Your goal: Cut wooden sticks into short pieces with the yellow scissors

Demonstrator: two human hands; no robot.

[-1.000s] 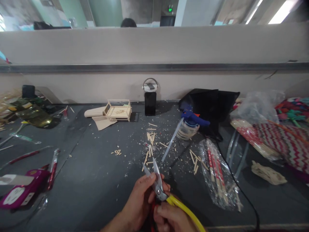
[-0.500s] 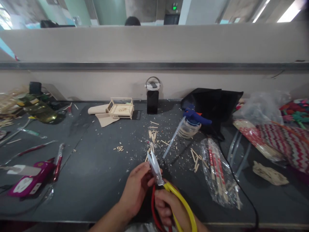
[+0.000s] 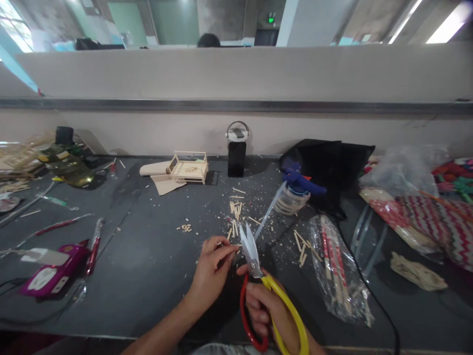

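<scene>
My right hand [image 3: 271,305] is wrapped around the scissors [image 3: 252,256], which have one red and one yellow handle. Their blades point away from me and stand slightly apart. Just left of the blades, my left hand [image 3: 212,266] pinches a small wooden stick [image 3: 237,245] between thumb and fingertips. Beyond the blades lies a loose pile of short wooden sticks [image 3: 236,211] amid pale crumbs. A smaller group of cut bits [image 3: 185,227] lies to the left. Farther back, a little wooden frame model [image 3: 189,169] rests partly on brown paper [image 3: 168,185].
A phone [image 3: 236,160] leans upright at the back. Right of it are a blue glue gun [image 3: 305,181] on a jar, a black bag [image 3: 332,162] and plastic-wrapped sticks [image 3: 336,266]. A black cable [image 3: 364,281] crosses the right side. A magenta device [image 3: 51,273] lies left.
The scissors have shifted right and their blades have parted. My left hand has come away from the blades, and the stick in its pinch now shows. The view has tilted slightly.
</scene>
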